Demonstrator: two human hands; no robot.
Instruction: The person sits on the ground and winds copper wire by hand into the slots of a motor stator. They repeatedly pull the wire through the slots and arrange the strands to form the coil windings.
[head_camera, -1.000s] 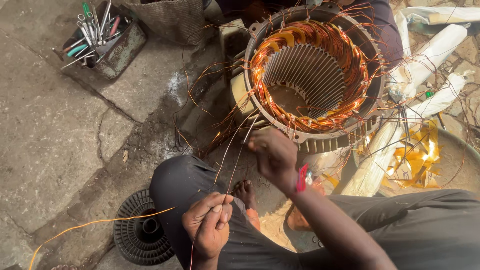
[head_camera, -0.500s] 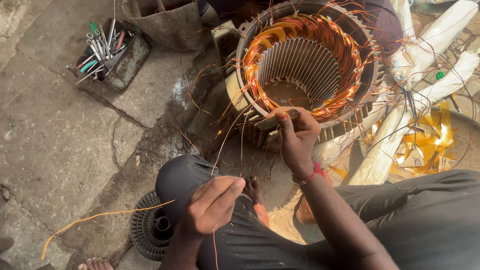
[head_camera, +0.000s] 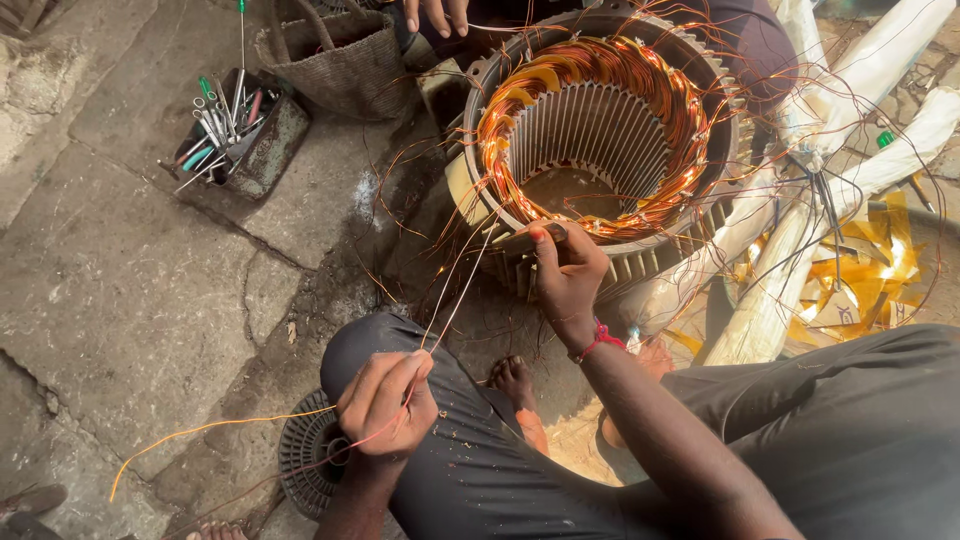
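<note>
Large motor stator (head_camera: 600, 140) on stone ground, right hand (head_camera: 568, 272) gripping its near rim over copper windings (head_camera: 655, 90), left hand (head_camera: 385, 405) below it pinching thin wire strands (head_camera: 455, 295), tool tray (head_camera: 232, 135) left of stator

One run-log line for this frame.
left hand: pinching copper wire strands | right hand: on stator rim | strands: taut between

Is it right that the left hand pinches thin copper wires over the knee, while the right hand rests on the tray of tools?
Not quite. In the head view, the right hand rests on the rim of the motor stator, not on the tray of tools. The left hand does pinch the thin copper wires over the knee.
</note>
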